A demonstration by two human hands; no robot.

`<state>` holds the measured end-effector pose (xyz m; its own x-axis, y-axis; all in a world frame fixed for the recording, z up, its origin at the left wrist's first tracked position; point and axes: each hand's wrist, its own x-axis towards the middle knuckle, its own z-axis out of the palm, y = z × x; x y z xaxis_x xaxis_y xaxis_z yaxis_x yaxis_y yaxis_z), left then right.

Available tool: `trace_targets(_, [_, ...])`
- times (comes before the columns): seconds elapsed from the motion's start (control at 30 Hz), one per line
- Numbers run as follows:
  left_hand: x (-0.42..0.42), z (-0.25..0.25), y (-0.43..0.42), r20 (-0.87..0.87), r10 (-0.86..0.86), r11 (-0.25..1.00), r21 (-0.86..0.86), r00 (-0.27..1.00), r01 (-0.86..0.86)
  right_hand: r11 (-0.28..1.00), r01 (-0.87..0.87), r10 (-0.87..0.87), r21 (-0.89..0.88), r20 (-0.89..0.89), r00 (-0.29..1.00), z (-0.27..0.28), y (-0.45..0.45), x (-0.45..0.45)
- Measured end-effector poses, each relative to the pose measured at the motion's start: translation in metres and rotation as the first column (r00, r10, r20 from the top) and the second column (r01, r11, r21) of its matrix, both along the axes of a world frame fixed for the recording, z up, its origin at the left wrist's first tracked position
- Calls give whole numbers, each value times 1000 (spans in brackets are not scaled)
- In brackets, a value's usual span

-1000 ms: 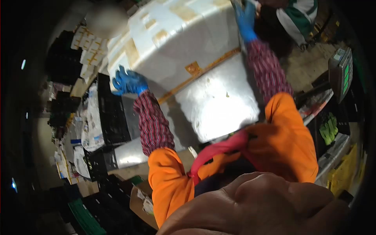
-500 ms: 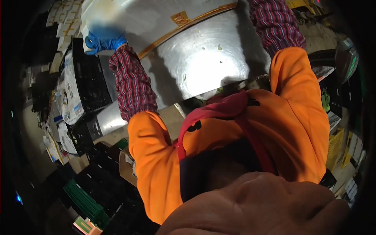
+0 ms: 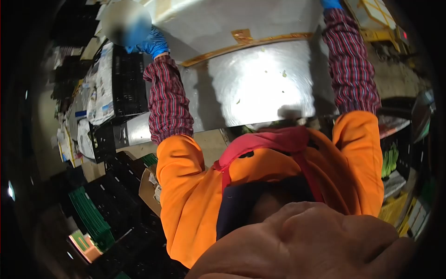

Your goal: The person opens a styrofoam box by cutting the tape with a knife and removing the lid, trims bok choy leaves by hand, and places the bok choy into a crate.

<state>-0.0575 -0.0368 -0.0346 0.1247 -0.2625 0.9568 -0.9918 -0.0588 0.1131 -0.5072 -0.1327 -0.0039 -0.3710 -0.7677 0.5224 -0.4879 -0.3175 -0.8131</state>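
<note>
A large white foam box (image 3: 209, 28) with brown tape along its lower edge stands on a shiny metal table (image 3: 260, 83). Against the box's left end is my left hand (image 3: 147, 43), in a blue glove. A blurred round spot covers part of it, so its grip is hard to make out. Only a bit of my right hand (image 3: 331, 3), also blue-gloved, shows at the top edge by the box's right end; its fingers are out of frame. Small green scraps lie on the metal in front of the box.
Black crates (image 3: 127, 83) and plastic-wrapped goods (image 3: 100, 88) stand left of the table. Lower left are a green crate (image 3: 90, 216) and an open cardboard box (image 3: 149, 190). Leafy greens (image 3: 389, 160) and a scale (image 3: 423, 116) are at the right, a yellow crate (image 3: 394, 209) below.
The view has tilted down and shifted, so the box sits higher in it and my right hand has mostly left the frame. The person at the upper right no longer shows.
</note>
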Motion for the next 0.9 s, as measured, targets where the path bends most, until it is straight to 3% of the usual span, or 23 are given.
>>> trace_targets(0.1, [15, 47, 25, -271, -221, 889, 338, 937, 308, 996, 11, -15, -84, -47, 999, -1, -5, -3])
trace_targets(0.17, [58, 50, 9, -253, -150, 932, 287, 956, 222, 985, 167, -150, 29, -309, 939, -14, -30, -16])
trace_targets(0.2, [83, 49, -5, -251, -73, 951, 275, 965, 143, 984, 175, -174, -21, -288, 942, -16, -40, -18])
trace_targets(0.27, [137, 25, -42, -246, 32, 906, 416, 969, 76, 980, 170, -140, 107, -240, 961, -16, -37, -16])
trace_targets(0.33, [117, 35, -33, -318, 23, 591, 769, 948, 244, 979, 170, -149, 108, -183, 972, -11, -34, -14])
trace_targets(0.4, [101, 47, -32, -411, 155, 622, 747, 898, 235, 977, 183, -165, 106, -160, 973, 0, -22, -9])
trace_targets(0.53, [95, 47, -29, -572, 260, 681, 680, 778, 272, 982, 167, -157, 83, -120, 980, -10, -26, -13])
trace_targets(0.9, [92, 46, -26, -609, 286, 715, 649, 740, 259, 977, 193, -201, -88, -96, 975, -18, -29, -12])
